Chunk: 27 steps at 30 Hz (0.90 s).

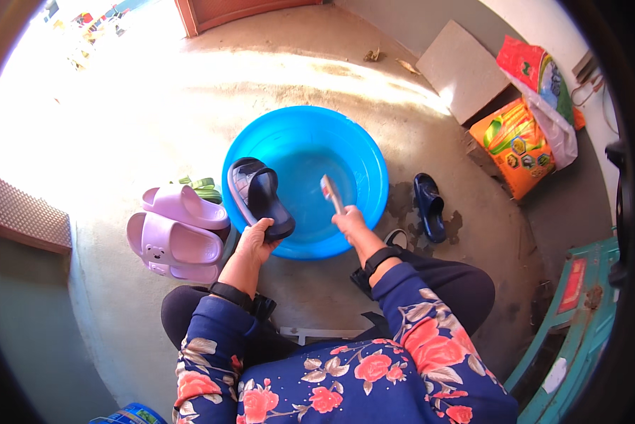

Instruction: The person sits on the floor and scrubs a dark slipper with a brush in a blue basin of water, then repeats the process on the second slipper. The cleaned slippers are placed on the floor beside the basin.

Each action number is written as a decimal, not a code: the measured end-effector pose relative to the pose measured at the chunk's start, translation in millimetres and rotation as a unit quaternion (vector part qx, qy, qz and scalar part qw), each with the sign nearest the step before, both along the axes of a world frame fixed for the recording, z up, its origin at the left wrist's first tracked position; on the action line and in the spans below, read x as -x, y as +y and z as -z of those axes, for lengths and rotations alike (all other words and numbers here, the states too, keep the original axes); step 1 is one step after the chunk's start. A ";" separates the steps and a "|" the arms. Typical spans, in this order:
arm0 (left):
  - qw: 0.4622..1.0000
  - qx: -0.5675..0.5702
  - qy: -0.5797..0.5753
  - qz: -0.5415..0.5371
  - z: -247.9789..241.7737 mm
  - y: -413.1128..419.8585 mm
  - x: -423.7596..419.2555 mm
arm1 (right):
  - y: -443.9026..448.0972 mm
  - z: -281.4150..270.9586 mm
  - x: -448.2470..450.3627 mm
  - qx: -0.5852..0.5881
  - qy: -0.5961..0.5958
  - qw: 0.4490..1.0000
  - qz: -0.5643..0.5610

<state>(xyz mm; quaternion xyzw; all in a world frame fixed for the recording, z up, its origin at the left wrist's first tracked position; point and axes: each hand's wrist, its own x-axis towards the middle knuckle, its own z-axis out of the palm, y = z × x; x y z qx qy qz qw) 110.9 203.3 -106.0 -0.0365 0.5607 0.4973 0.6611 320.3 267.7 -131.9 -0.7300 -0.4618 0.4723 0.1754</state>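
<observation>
My left hand (257, 241) grips the heel end of a dark slide sandal (270, 204), tilted over the left side of a blue plastic basin (373, 153). In my right hand (352, 220) is the handle of a brush (331, 192), slightly blurred, its head over the basin and apart from the sandal. Liquid appears to lie in the basin's bottom. To the right, a dark blue slide sandal (430, 209) lies on the wet concrete floor. Lilac slide sandals (161, 241) are piled left of the basin, with green footwear (205, 190) partly hidden behind them.
An orange printed bag (513, 151) and a red one (534, 69) lean at the right, near a flat square board (463, 71). A green metal frame (566, 328) stands at the lower right. A blue container (129, 414) shows at the lower left.
</observation>
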 end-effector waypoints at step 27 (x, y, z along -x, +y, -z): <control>0.957 0.101 0.203 0.181 90.8 14.5 -60.9 | -0.6 58.2 -31.0 -0.064 -0.265 0.916 -0.294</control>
